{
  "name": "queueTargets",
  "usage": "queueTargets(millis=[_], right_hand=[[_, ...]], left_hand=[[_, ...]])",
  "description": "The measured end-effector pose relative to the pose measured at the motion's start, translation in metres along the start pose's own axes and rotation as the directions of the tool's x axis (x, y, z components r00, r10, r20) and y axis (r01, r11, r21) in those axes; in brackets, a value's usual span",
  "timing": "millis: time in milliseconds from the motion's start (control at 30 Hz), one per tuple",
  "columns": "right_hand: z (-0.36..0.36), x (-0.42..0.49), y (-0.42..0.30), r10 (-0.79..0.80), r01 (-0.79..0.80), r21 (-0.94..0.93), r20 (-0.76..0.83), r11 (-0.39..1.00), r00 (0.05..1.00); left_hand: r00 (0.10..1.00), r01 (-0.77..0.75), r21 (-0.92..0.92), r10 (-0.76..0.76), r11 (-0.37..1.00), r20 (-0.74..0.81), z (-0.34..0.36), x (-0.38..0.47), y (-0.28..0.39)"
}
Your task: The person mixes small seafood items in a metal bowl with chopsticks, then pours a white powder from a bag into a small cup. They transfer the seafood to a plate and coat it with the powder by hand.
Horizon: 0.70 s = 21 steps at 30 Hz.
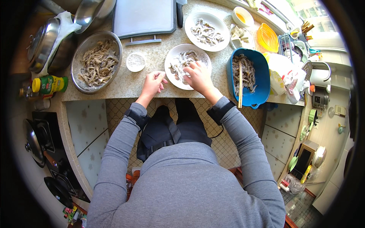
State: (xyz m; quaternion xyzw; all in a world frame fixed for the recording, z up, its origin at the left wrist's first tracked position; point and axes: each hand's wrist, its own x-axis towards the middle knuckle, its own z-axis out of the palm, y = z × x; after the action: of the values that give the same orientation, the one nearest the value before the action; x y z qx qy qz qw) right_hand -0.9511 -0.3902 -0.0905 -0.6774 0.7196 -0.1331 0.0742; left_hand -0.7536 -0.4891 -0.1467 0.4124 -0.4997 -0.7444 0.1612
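Observation:
Strips of food dusted with white powder, perhaps small shrimp or fish, lie on a white plate (203,48) near the counter's front edge. My right hand (198,76) is over the plate's right half, fingers apart and touching or just above the strips. Left of the plate, my left hand (154,82) hovers with curled fingers and nothing visible in it. A small white bowl of white powder (136,61) stands just beyond it. Farther back, a second white plate (207,17) carries more coated strips. To the right, a blue basin (261,71) holds wet, uncoated-looking pieces, with wooden chopsticks (240,81) laid across.
A steel bowl (74,64) of greyish strips stands left, beside a green-and-yellow container (54,85). Behind are a cutting board (144,17) and a knife (179,14). A bowl of orange liquid (247,22), yellow basket (267,38) and plastic bags (288,77) are at right.

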Motion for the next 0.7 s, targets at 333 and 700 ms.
queueTargets(millis=[333,700], right_hand=[[0.026,0.035,-0.017,-0.037,0.023,-0.184,-0.075,0.983,0.996],[0.023,0.036,-0.009,0.051,-0.055,-0.058,-0.074,0.997,0.996]], left_hand=[[0.998,0.016,0.013,-0.016,1.000,0.066,0.004,0.006,-0.003],[0.994,0.050,0.013,-0.051,0.999,0.093,0.003,0.007,0.000]])
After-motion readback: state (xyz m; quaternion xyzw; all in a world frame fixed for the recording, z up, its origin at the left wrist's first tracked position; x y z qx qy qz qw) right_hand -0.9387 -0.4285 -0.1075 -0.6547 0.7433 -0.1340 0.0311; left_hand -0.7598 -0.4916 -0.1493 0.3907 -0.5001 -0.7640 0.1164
